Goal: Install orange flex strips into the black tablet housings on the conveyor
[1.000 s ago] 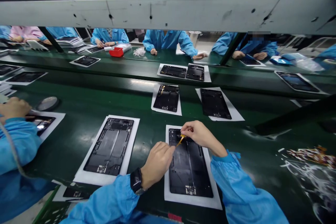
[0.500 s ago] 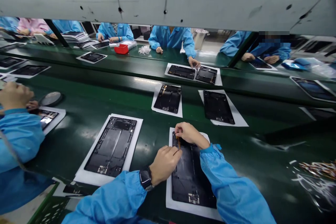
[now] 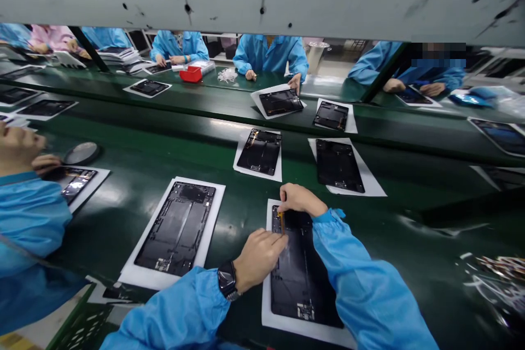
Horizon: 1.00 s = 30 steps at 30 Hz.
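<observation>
A black tablet housing (image 3: 301, 279) lies on a white sheet (image 3: 283, 327) on the green bench in front of me. Near its upper left corner runs a narrow orange flex cable (image 3: 281, 222). My right hand (image 3: 301, 199) reaches over the top of the housing, its fingertips pinched at the cable's upper end. From the left comes my left hand (image 3: 261, 258), a watch on its wrist and its fingers closed around the cable's lower end. Both sets of fingertips partly hide the cable.
Another open housing (image 3: 176, 229) rests on white foam to my left. Beyond lie two more housings (image 3: 260, 151) (image 3: 339, 165) on sheets. A co-worker's sleeve (image 3: 30, 219) is at far left; loose cables (image 3: 506, 270) lie at right. A grey beam (image 3: 229, 3) crosses overhead.
My right hand has risen slightly off the housing's top edge, baring more of the orange flex cable. My left hand stays nearly still. Across the bench, a co-worker's hand has tilted a housing and moved it left.
</observation>
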Tool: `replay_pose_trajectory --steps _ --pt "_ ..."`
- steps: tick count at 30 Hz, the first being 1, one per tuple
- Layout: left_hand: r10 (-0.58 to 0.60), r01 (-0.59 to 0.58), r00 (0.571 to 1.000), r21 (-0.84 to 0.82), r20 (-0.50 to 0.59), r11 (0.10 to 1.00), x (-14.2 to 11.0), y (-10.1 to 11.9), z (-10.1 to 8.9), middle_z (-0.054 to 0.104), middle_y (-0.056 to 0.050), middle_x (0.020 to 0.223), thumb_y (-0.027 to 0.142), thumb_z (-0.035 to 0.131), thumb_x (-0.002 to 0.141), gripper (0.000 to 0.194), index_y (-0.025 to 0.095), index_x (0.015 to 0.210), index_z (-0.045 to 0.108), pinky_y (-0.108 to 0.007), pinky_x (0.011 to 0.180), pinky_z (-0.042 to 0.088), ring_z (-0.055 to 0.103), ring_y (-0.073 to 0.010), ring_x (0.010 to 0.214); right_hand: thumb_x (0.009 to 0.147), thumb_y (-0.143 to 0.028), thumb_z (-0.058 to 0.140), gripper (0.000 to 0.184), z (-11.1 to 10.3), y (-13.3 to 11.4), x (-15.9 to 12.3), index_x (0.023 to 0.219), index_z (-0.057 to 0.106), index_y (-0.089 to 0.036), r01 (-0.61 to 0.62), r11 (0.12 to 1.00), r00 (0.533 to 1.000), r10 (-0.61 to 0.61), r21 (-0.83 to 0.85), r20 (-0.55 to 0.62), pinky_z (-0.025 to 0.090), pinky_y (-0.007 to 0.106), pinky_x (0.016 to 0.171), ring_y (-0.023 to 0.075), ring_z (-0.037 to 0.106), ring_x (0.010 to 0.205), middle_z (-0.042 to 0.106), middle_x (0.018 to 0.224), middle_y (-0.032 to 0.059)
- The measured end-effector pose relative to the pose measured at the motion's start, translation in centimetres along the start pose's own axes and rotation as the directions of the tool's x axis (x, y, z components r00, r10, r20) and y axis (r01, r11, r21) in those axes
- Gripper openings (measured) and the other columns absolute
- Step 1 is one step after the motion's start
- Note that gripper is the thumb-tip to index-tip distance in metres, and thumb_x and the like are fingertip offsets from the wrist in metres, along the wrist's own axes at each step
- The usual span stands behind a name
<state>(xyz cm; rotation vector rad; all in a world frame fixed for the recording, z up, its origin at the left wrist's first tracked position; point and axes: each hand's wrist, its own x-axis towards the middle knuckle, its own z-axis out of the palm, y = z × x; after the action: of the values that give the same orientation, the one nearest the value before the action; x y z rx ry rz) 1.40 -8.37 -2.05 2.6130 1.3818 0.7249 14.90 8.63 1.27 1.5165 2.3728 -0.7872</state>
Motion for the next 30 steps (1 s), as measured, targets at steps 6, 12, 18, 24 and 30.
replay_pose_trajectory --steps 6,12,18,24,30 --pt "-0.013 0.013 1.0 -0.008 0.023 1.0 -0.1 -0.2 0.2 0.07 -0.005 0.093 0.018 0.041 0.1 0.02 0.015 0.111 0.058 -0.033 0.074 0.045 0.066 -0.0184 0.084 0.074 -0.038 0.078 0.033 1.7 -0.3 -2.7 0.095 0.058 -0.022 0.012 0.993 0.995 -0.024 -0.115 -0.102 0.032 0.026 0.061 0.0228 0.063 0.084 0.066 0.09 0.0054" --pt "-0.022 0.022 1.0 0.004 -0.001 1.0 0.0 0.0 0.0 0.068 -0.004 0.089 0.016 0.041 0.1 0.019 0.015 0.106 0.059 -0.033 0.071 0.045 0.063 -0.018 0.08 0.078 -0.039 0.076 0.029 2.0 0.0 -2.9 0.093 0.057 -0.023 0.093 0.984 0.981 -0.117 -0.149 -0.158 0.03 0.027 0.061 0.0214 0.063 0.084 0.066 0.091 0.0034" --pt "-0.021 0.021 0.999 -0.002 -0.028 1.0 0.0 0.1 0.0 0.067 -0.007 0.106 0.016 0.043 0.099 0.019 0.015 0.102 0.062 -0.033 0.076 0.049 0.061 -0.0195 0.092 0.089 -0.038 0.065 0.021 3.3 1.0 -4.0 0.096 0.054 -0.022 0.136 0.981 0.951 -0.168 -0.14 -0.261 0.031 0.028 0.064 0.0183 0.06 0.083 0.062 0.096 0.002" --pt "0.034 -0.037 0.995 -0.027 -0.096 0.999 -0.6 -0.2 1.0 0.068 -0.005 0.115 0.016 0.044 0.099 0.019 0.013 0.106 0.062 -0.033 0.086 0.052 0.061 -0.0196 0.107 0.086 -0.037 0.069 0.021 3.5 1.4 -3.5 0.092 0.055 -0.023 0.146 0.982 0.946 -0.174 -0.117 -0.275 0.028 0.028 0.061 0.0184 0.059 0.076 0.061 0.089 0.0003" --pt "0.051 -0.052 0.998 -0.025 -0.027 0.998 -0.6 -0.1 0.7 0.07 -0.005 0.113 0.018 0.045 0.099 0.02 0.013 0.104 0.063 -0.032 0.082 0.054 0.063 -0.0191 0.102 0.085 -0.038 0.071 0.024 3.4 1.7 -3.4 0.092 0.054 -0.023 0.156 0.985 0.947 -0.169 -0.068 -0.273 0.029 0.027 0.062 0.0187 0.06 0.079 0.063 0.089 -0.0007"
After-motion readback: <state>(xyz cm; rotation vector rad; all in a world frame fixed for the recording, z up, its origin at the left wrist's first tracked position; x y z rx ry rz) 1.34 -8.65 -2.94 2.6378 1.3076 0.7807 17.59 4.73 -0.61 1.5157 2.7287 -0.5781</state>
